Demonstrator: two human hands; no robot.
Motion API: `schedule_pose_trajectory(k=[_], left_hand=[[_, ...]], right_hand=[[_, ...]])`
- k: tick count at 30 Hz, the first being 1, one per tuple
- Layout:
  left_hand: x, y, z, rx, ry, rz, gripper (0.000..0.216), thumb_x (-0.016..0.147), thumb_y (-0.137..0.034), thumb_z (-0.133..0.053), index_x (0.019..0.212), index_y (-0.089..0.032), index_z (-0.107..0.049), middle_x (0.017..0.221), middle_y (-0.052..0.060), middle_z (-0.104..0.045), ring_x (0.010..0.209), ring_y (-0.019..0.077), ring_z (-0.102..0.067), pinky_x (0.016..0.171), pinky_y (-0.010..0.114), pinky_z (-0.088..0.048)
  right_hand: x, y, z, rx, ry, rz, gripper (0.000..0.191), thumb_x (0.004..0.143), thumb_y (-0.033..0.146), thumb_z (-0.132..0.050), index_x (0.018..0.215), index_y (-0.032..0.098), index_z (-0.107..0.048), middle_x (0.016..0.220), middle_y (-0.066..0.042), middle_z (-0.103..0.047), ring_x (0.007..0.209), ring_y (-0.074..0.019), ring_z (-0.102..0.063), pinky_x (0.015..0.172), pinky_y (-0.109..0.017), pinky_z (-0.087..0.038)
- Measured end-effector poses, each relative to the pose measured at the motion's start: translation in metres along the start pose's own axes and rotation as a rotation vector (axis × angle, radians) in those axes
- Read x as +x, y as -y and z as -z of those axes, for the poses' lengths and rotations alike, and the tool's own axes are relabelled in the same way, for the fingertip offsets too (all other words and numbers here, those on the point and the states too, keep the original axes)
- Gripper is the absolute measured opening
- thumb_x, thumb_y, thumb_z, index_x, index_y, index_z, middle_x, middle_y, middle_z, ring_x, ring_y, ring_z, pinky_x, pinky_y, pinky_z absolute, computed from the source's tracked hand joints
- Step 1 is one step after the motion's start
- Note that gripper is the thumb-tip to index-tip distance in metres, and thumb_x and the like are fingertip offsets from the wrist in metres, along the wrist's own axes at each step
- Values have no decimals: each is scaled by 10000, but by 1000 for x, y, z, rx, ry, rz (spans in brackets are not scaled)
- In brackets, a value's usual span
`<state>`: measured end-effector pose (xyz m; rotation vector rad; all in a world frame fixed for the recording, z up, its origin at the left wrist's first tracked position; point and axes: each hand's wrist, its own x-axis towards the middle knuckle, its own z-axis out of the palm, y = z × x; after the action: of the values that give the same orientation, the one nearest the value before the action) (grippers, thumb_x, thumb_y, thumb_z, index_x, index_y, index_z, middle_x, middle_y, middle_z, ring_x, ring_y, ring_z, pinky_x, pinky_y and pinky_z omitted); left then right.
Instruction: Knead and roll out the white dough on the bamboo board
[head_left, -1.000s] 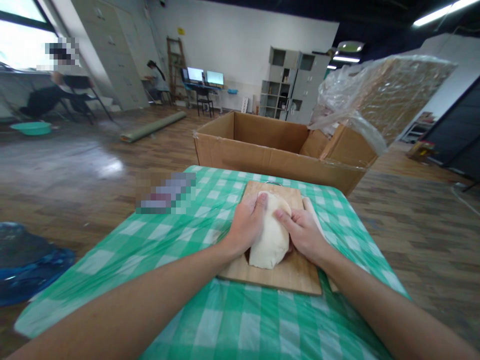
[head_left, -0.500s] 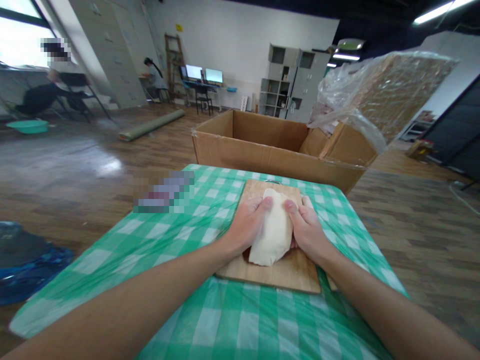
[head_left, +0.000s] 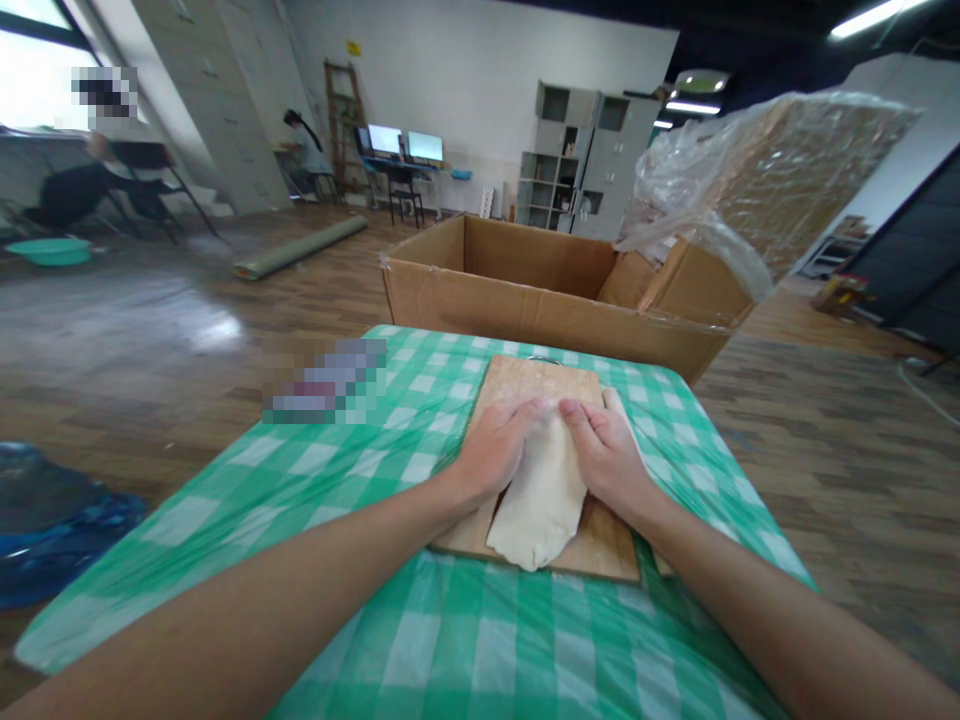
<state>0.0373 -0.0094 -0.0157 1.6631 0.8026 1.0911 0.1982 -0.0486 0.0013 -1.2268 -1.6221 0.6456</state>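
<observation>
A pale slab of dough [head_left: 541,505] hangs down toward me over a wooden cutting board [head_left: 611,545], its near end wider and ragged. My left hand [head_left: 499,440] grips the dough's far end from the left, thumb on top. On the opposite side my right hand [head_left: 604,445] pinches the same end, its thumb close to the left one. The fingers under the dough are hidden. Just right of the board, partly behind my right hand, lies a pale rod that looks like a rolling pin [head_left: 615,402].
A green-and-white checked cloth [head_left: 375,620] covers the table. A blurred flat item [head_left: 326,380] lies at its left edge. Beyond the table stands a large open cardboard box [head_left: 525,305]. A big blue water bottle [head_left: 52,530] is on the floor at left. Two people sit farther back.
My hands have drawn closer together at the dough's far end. The dough hangs longer, its near edge now lower toward the board's front. The view has shifted slightly.
</observation>
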Motion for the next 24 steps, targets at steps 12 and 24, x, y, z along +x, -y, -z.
schedule_pose_trajectory(k=[12,24], left_hand=[[5,2,2,160,31,-33,408,1017,-490,-465,969,-205,-753,1062,73,-779,1065,270,-693,1016,392,-510],[7,2,4,112,130,-72,385,1023,-467,-468,1076,-229,-766,1134,49,-771,1106,243,-680,1067,375,-481]], right_hand=[[2,-2,3,-81,67,65,452,1055,451,-445,692,219,-581,682,0,-620,667,-166,-550,701,-309,-497],[4,-6,5,-143,88,52,417,1037,454,-427,691,238,-511,676,3,-577,669,-178,-513,705,-334,-464]])
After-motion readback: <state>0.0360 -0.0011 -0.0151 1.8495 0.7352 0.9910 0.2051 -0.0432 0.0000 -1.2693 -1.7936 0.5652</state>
